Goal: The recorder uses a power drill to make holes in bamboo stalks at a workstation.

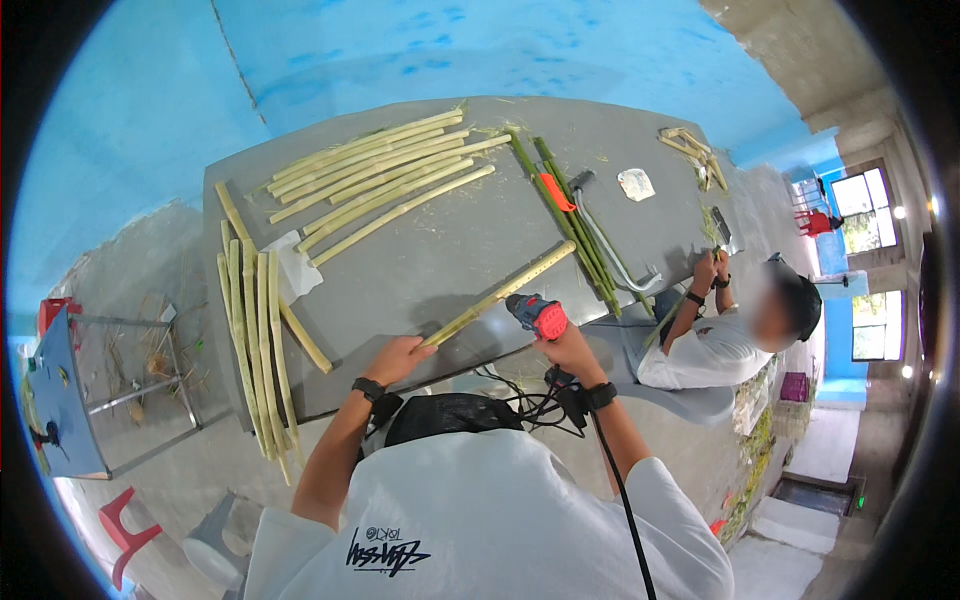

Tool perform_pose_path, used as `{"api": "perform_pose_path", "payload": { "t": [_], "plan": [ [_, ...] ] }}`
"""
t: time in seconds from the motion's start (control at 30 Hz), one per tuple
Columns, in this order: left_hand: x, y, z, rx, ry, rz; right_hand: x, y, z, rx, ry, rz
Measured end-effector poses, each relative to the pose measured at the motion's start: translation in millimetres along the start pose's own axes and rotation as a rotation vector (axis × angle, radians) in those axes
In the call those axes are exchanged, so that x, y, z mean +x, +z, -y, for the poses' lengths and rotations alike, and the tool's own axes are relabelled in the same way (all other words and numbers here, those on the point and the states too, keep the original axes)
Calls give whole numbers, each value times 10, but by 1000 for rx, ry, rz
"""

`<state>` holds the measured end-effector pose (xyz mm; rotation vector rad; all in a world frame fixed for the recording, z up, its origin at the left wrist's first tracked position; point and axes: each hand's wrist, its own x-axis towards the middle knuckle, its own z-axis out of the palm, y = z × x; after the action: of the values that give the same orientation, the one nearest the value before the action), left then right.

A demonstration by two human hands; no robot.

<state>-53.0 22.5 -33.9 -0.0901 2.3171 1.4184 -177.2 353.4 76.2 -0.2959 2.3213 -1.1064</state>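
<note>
My left hand (398, 361) is closed around the near end of a pale, peeled bamboo pole (498, 293) that slants away to the right over the table. A row of small dark holes shows along the pole's far half. In my right hand (568, 354) is a red and grey cordless drill (537, 316), gripped by its handle. The drill's front points toward the pole, close to its middle; whether a bit touches it cannot be made out. My fingers hide part of the drill's handle.
Peeled poles lie on the grey table (430, 265), in a back row (375, 170) and a left bundle (262, 340). Green stalks (560, 220) and a hacksaw (605, 240) lie right of centre. A co-worker (720, 345) sits at the right end. Black cables (530, 400) hang near me.
</note>
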Motion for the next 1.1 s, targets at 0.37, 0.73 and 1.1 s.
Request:
{"api": "perform_pose_path", "payload": {
  "t": [0.37, 0.73, 1.1],
  "plan": [
    [35, 89, 145, -106, -21, -40, -234, -303, 291, 107, 92, -58],
    [26, 23, 29, -128, -77, -14, -323, -322, 229, 286, 151, 52],
    [29, 65, 104, -99, -93, -10, -173, -200, 238, 47, -15, 14]
  ]
}}
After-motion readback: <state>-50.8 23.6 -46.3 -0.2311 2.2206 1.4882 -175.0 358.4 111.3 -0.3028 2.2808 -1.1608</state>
